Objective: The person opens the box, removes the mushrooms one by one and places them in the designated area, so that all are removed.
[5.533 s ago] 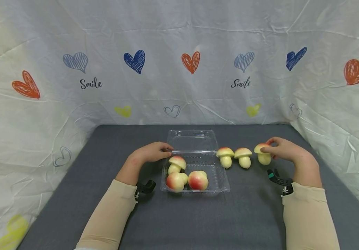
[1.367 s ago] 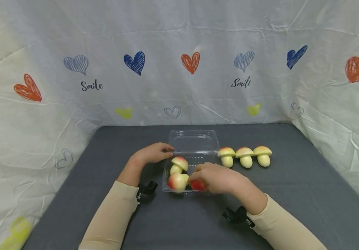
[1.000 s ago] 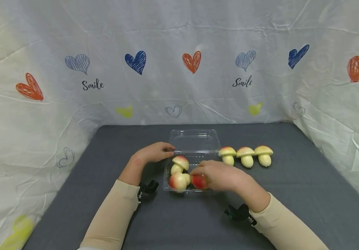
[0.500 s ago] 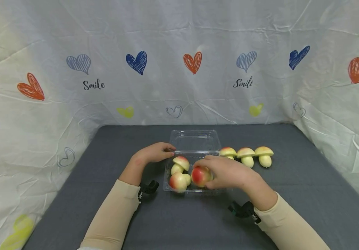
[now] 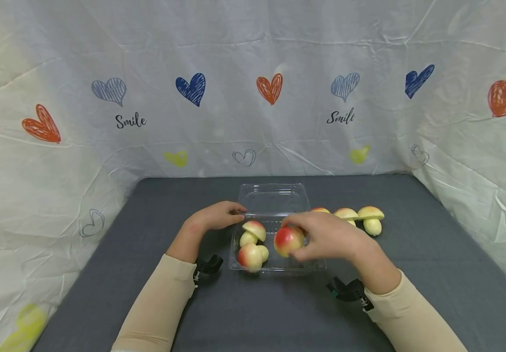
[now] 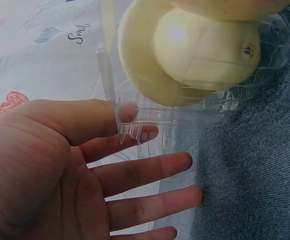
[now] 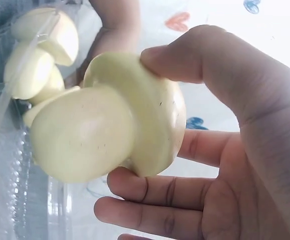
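My right hand (image 5: pixel 330 237) holds a toy mushroom (image 5: pixel 288 240) with a red-and-yellow cap above the right half of an open clear plastic clamshell box (image 5: pixel 279 268). In the right wrist view, thumb and fingers grip the cap of this mushroom (image 7: pixel 85 132), its pale stem pointing away from the palm. My left hand (image 5: pixel 218 215) pinches the box's left rim near the hinge between thumb and index finger, the other fingers stretched out, as the left wrist view shows. Inside the box, a toy mushroom (image 5: pixel 253 231) lies at the back left, and another mushroom (image 5: pixel 250 256) in front of it.
Right of the box, a row of toy mushrooms stands on the dark grey table (image 5: pixel 253 313): one mushroom (image 5: pixel 320 209) mostly hidden behind my right hand, a middle mushroom (image 5: pixel 345 213) and an outer mushroom (image 5: pixel 371 220). The box's lid (image 5: pixel 274 197) lies folded back behind it.
My right hand has let go of the outermost mushroom in the row, moved left to the box, taken the front-right mushroom and lifted it slightly rightward. My left hand has stayed at the rim.
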{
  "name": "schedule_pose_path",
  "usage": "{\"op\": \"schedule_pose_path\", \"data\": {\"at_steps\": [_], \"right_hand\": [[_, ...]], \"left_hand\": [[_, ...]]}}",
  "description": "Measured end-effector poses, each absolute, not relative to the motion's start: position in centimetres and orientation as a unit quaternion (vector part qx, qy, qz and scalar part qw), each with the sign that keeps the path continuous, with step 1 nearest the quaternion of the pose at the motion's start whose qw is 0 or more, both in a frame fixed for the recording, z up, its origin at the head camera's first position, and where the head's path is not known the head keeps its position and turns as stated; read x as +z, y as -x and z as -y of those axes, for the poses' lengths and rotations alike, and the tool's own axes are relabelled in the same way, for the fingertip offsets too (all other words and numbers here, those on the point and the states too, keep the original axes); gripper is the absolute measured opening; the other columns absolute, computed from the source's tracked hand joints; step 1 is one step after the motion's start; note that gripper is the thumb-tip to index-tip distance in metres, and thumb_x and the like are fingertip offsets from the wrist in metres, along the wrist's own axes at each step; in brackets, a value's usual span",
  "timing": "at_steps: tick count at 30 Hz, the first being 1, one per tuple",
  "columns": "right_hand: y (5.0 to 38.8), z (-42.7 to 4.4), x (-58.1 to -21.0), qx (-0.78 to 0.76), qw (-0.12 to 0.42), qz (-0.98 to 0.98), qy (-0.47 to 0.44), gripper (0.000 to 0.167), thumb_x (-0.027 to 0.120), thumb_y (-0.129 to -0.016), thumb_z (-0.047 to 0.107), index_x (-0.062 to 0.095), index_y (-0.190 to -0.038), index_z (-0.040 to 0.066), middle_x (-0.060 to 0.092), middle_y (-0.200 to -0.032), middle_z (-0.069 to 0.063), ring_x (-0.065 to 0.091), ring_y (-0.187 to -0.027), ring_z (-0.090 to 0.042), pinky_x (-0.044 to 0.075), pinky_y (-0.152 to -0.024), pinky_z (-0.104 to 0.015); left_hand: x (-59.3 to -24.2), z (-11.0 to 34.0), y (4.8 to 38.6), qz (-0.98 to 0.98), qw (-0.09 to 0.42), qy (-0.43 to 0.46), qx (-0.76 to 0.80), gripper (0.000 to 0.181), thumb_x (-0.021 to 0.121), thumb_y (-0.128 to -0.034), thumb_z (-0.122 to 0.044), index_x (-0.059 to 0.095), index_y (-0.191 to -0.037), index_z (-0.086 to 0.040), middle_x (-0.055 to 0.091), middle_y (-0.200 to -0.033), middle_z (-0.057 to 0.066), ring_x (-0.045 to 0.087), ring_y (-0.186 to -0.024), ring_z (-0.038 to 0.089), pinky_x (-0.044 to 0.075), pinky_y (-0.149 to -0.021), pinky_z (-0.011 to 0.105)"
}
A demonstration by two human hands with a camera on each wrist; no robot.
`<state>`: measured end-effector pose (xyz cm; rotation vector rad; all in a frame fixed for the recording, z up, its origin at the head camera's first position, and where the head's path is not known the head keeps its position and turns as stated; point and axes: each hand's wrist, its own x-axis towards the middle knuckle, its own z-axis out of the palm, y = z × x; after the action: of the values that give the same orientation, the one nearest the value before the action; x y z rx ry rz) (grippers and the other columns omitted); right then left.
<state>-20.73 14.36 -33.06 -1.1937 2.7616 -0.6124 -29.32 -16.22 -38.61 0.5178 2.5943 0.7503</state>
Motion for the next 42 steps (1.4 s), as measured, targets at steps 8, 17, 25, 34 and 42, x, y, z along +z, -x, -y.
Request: {"op": "schedule_pose_path", "data": {"at_steps": [8, 17, 25, 34, 42], "right_hand": [[20.6, -15.2, -32.4, -0.191, 0.027, -0.914, 0.356, 0.038, 0.081, -0.082, 0.04, 0.068, -0.115, 0.028, 0.061, -0.079, 0.019, 0.057, -0.069, -0.003, 0.052, -0.064, -0.028], [20.8, -16.5, -31.9, -0.193, 0.028, -0.93, 0.31, 0.041, 0.077, -0.085, 0.041, 0.066, -0.119, 0.022, 0.06, -0.073, 0.015, 0.055, -0.064, -0.006, 0.049, -0.058, -0.03], [21.1, -17.3, -31.7, -0.202, 0.04, -0.932, 0.298, 0.039, 0.075, -0.088, 0.045, 0.068, -0.115, 0.018, 0.061, -0.074, 0.011, 0.055, -0.064, -0.008, 0.048, -0.059, -0.031], [21.3, -18.6, -31.0, -0.206, 0.059, -0.94, 0.265, 0.039, 0.073, -0.092, 0.044, 0.069, -0.114, 0.012, 0.061, -0.079, 0.007, 0.055, -0.067, -0.012, 0.048, -0.061, -0.032], [21.7, -19.5, -30.8, -0.206, 0.086, -0.952, 0.212, 0.043, 0.069, -0.093, 0.051, 0.068, -0.112, 0.013, 0.062, -0.084, 0.002, 0.054, -0.069, -0.016, 0.045, -0.059, -0.033]], "left_hand": [[-38.6, 16.2, 29.3, -0.924, 0.194, -0.185, 0.272, 0.043, 0.055, -0.1089, -0.029, 0.057, -0.148, -0.011, 0.057, -0.144, 0.014, 0.055, -0.13, 0.033, 0.051, -0.101, 0.05], [-38.5, 16.2, 29.2, -0.924, 0.193, -0.187, 0.271, 0.042, 0.055, -0.109, -0.029, 0.057, -0.147, -0.011, 0.057, -0.143, 0.014, 0.056, -0.13, 0.033, 0.051, -0.101, 0.049], [-38.5, 16.1, 29.1, -0.925, 0.191, -0.184, 0.272, 0.042, 0.054, -0.109, -0.029, 0.057, -0.148, -0.011, 0.058, -0.143, 0.013, 0.056, -0.13, 0.032, 0.051, -0.101, 0.05], [-38.2, 16.1, 28.9, -0.922, 0.196, -0.182, 0.279, 0.042, 0.054, -0.109, -0.029, 0.057, -0.148, -0.012, 0.057, -0.143, 0.014, 0.056, -0.129, 0.033, 0.051, -0.101, 0.05], [-38.2, 16.1, 28.9, -0.923, 0.193, -0.181, 0.278, 0.042, 0.055, -0.1089, -0.03, 0.057, -0.147, -0.013, 0.058, -0.143, 0.012, 0.056, -0.129, 0.032, 0.052, -0.101, 0.049]]}}
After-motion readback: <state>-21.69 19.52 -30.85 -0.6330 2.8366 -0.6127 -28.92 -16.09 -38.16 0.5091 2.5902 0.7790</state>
